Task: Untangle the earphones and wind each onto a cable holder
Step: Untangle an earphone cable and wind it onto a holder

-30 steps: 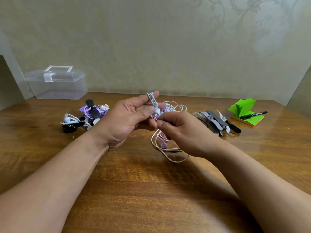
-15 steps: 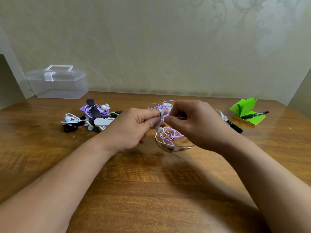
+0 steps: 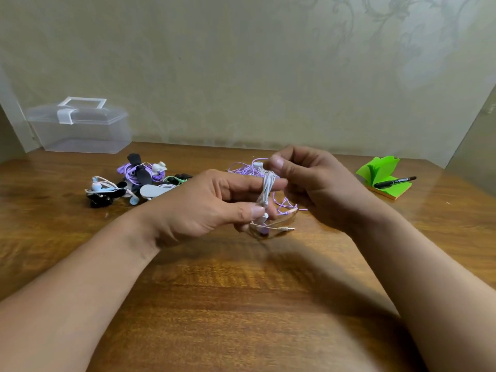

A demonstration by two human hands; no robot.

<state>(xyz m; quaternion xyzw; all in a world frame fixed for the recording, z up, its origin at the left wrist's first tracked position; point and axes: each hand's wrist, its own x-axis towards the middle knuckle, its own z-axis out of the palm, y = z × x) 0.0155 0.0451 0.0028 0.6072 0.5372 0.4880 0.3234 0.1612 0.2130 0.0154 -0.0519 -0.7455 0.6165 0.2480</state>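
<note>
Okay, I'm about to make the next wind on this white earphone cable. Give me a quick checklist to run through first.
1. Coil of white cable secured: ok, looped round a finger of the left hand, thumb pinning its lower end.
2. Grip of the right hand: ok, pinching the cable at the coil's top.
3. Coil free of the purple cable: cannot tell, purple strands run right behind it.
4. End with the jack plug free: ok, it hangs clear below the left hand.
5. Empty cable holder in reach: cannot tell, none visible.
</note>
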